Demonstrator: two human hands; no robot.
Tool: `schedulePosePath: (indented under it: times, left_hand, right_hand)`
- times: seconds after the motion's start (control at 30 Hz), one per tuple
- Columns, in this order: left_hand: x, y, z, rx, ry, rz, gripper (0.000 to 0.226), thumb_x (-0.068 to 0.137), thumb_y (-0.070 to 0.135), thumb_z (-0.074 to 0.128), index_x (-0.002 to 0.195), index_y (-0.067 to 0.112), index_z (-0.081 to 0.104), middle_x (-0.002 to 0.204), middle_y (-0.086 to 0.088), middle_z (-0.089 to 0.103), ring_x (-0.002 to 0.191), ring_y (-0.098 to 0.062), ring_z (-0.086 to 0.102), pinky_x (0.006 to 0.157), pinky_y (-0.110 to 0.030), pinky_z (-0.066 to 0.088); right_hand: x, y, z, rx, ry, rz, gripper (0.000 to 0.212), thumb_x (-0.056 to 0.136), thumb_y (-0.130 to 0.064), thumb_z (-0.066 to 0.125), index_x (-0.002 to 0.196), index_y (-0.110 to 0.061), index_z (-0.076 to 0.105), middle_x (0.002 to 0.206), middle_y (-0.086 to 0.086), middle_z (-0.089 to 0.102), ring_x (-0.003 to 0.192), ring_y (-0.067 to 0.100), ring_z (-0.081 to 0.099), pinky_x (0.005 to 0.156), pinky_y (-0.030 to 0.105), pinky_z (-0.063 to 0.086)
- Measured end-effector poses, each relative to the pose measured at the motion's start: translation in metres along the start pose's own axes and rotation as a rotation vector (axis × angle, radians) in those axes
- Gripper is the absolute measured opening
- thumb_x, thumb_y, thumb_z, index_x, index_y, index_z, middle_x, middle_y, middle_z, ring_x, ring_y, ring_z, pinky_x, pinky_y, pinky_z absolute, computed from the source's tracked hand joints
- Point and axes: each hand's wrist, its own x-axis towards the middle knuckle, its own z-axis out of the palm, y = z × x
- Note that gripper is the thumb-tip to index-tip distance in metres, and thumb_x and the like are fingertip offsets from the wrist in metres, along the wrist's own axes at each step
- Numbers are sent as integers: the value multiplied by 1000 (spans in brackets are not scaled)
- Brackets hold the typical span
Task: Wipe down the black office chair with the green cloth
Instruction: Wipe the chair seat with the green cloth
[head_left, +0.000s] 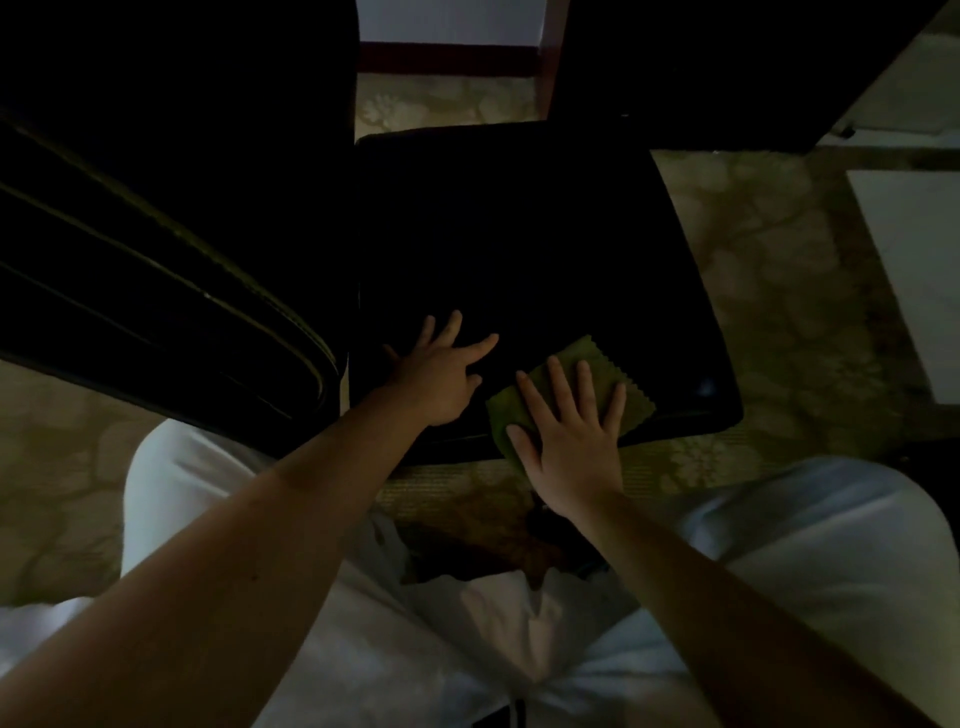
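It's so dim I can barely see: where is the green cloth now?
In the head view, the green cloth lies at the near edge of the black chair seat, flat under the right hand, right of the left hand.

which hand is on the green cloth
The right hand, fingers spread flat on the green cloth at the near edge of the black seat; the left hand rests bare on the seat beside it.

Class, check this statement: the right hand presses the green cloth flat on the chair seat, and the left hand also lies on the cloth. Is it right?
Not quite. The head view shows the left hand resting on the bare seat, beside the cloth, not on it. The right hand does press the cloth flat on the seat.
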Motion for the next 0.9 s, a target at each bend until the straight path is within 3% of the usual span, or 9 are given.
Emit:
schedulePosePath:
  times: [0.3,0.47,0.57,0.63,0.7,0.77,0.83,0.9]
  left_hand:
    - [-3,4,-1,-31,-25,-6,53,111,36,26,157,52,3,169,3,-19,155,-28,-19,119,-71,-1]
    - [-5,6,-9,-155,-36,-9,52,112,32,25,159,48,8,170,5,-13,155,-24,-17,119,-69,-5]
    - [-12,8,-6,-281,193,-48,53,111,27,28,161,36,13,171,4,2,157,-20,-8,124,-61,0]
    - [-25,25,12,-144,407,-49,54,109,28,27,161,27,16,171,1,8,157,-21,-5,126,-55,5]
    - [-40,57,34,-24,480,66,55,106,31,21,160,22,23,170,-3,14,157,-26,0,126,-53,7]
    - [-46,91,53,-16,384,158,57,107,35,18,162,19,18,170,-5,8,157,-27,-6,126,-52,-1]
    - [-40,109,67,-26,256,129,61,109,42,18,163,20,3,171,-5,-6,155,-26,-17,125,-52,-10]
    - [-29,110,77,25,279,119,64,108,49,17,163,23,-3,171,-6,-7,155,-26,-17,123,-56,-11]
  right_hand:
    - [1,2,3,-20,10,-36,68,101,-67,15,161,-35,15,169,4,13,156,33,4,120,67,4]
    - [5,-24,0,68,-38,36,67,100,-64,10,161,-37,11,170,1,3,156,31,-5,120,65,-7]
    - [13,-6,-15,206,51,61,62,102,-55,9,160,-37,18,170,-2,9,157,24,-3,122,61,-3]
    - [24,20,-27,305,146,151,60,102,-52,13,158,-36,26,169,-2,15,157,24,1,123,58,0]
    - [38,47,-38,346,174,191,60,103,-53,14,158,-35,28,169,-2,15,157,24,1,124,56,1]
    - [52,68,-45,329,102,150,58,104,-53,13,159,-36,25,170,-4,9,157,23,-4,124,54,-3]
    - [61,80,-45,287,15,62,58,105,-57,9,159,-39,20,170,-8,4,156,20,-8,124,53,-6]
    - [63,85,-41,272,-49,-3,66,99,-64,3,159,-42,16,170,-10,2,156,17,-10,124,51,-9]
